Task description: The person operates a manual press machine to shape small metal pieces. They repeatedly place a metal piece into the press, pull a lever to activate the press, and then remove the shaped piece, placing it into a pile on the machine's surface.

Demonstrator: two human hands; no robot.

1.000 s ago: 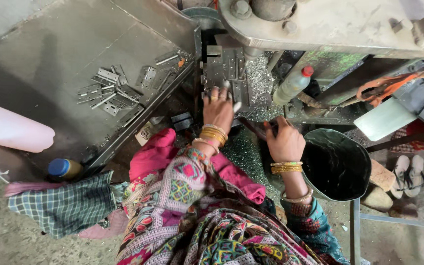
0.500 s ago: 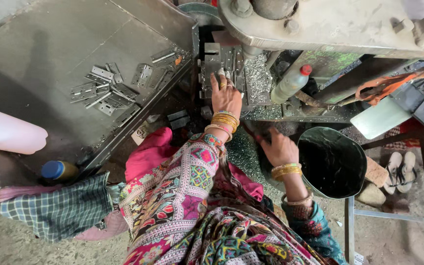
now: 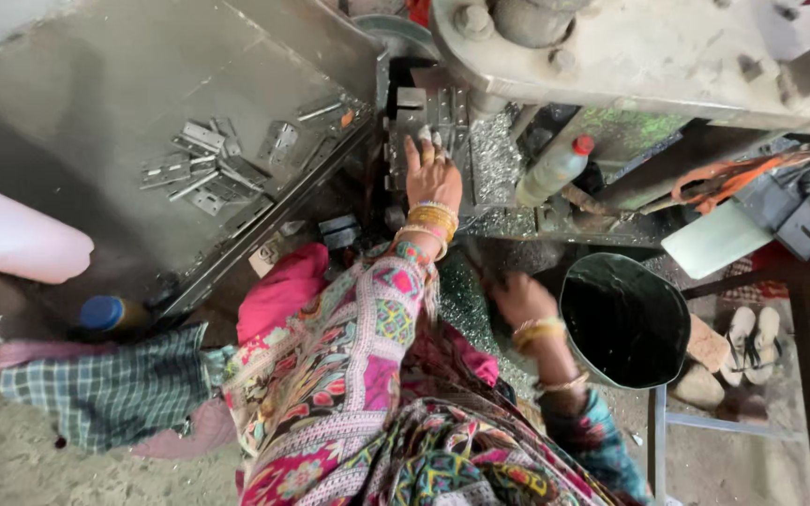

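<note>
My left hand (image 3: 433, 178), with gold bangles at the wrist, stretches forward onto the bed of a metal press (image 3: 611, 47). Its fingers lie flat and apart on a small grey metal plate (image 3: 421, 117) under the machine head. My right hand (image 3: 520, 300) is blurred and hangs lower, over a heap of shiny metal shavings (image 3: 466, 290), just left of a black bucket (image 3: 625, 319). Whether the right hand holds anything cannot be made out. Patterned pink sleeves cover both arms.
A pile of grey hinge-like plates (image 3: 213, 169) lies on a steel table (image 3: 67, 112) at the left. A plastic bottle with a red cap (image 3: 555, 169) leans by the press. A blue-capped bottle (image 3: 110, 314), a checked cloth (image 3: 105, 389) and sandals (image 3: 747, 342) lie on the floor.
My left hand has reached farther forward onto the press bed. My right hand has drawn back and down from the press toward the bucket.
</note>
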